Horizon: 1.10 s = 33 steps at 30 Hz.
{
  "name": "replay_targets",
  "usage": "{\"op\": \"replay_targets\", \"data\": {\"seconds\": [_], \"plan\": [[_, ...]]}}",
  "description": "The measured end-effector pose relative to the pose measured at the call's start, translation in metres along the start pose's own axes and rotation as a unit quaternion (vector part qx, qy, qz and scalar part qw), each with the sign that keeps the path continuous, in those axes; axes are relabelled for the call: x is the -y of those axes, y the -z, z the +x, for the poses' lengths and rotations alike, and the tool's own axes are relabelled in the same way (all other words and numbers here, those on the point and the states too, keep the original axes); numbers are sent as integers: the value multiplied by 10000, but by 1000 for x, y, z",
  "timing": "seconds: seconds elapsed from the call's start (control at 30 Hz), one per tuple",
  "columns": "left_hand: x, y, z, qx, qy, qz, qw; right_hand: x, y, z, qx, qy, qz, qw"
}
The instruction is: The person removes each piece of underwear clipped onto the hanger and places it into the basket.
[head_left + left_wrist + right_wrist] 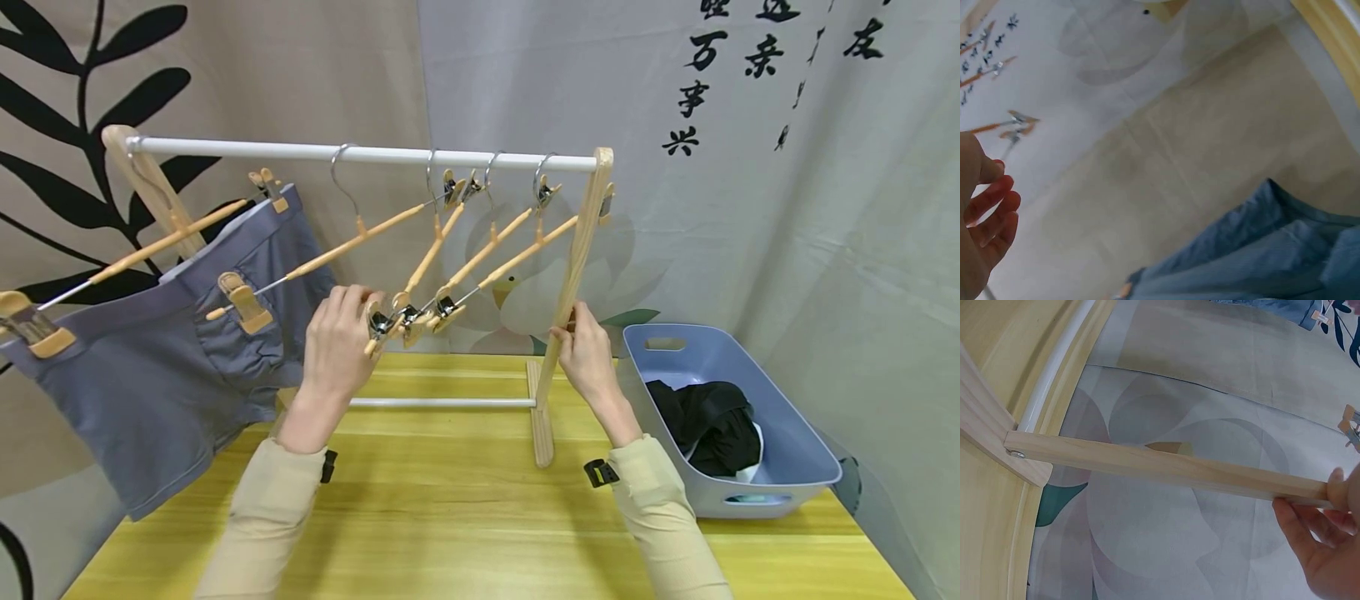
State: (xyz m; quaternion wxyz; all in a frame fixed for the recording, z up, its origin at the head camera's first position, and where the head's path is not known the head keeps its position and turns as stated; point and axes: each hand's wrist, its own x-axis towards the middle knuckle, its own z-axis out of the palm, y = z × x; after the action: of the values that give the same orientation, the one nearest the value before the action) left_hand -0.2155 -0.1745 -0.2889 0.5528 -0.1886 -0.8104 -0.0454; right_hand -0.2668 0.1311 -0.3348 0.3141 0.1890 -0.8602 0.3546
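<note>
In the head view my left hand (341,342) is beside the clip end of a clip hanger (425,262), fingers curled and thumb close to the index finger. It appears to pinch the hanger's end; the contact is partly hidden. The clips of neighbouring hangers bunch up just to its right. My right hand (587,354) holds the right wooden post (573,258) of a small clothes rack, thumb on one side and fingers on the other, as the right wrist view shows. Grey-blue shorts (172,333) hang at the rack's left from a clip hanger (172,237).
The rack's white top bar (300,151) carries several clip hangers. A blue plastic basket (795,425) with black and white cloth (708,425) inside stands right of the rack on the wooden table (465,517). A printed curtain (847,208) hangs behind.
</note>
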Motion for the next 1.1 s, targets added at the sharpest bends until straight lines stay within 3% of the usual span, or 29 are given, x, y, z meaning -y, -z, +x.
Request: {"op": "replay_targets", "data": {"seconds": [0.13, 0.43, 0.77, 0.93, 1.1], "plan": [[12, -4, -4, -16, -112, 369, 9993, 0, 0, 0, -10, 30, 4, 10000], [31, 4, -5, -146, 472, 353, 9982, 0, 0, 0, 84, -65, 68, 9999], [46, 21, 0, -639, 876, 383, 9934, -2, -1, 0, 51, -22, 9, 10000], [55, 32, 4, -634, 1379, 238, 9881, -2, -1, 0, 84, -34, 1, 10000], [62, 50, 16, -716, 1974, 746, 9749, -2, -1, 1, 63, -17, -4, 10000]]}}
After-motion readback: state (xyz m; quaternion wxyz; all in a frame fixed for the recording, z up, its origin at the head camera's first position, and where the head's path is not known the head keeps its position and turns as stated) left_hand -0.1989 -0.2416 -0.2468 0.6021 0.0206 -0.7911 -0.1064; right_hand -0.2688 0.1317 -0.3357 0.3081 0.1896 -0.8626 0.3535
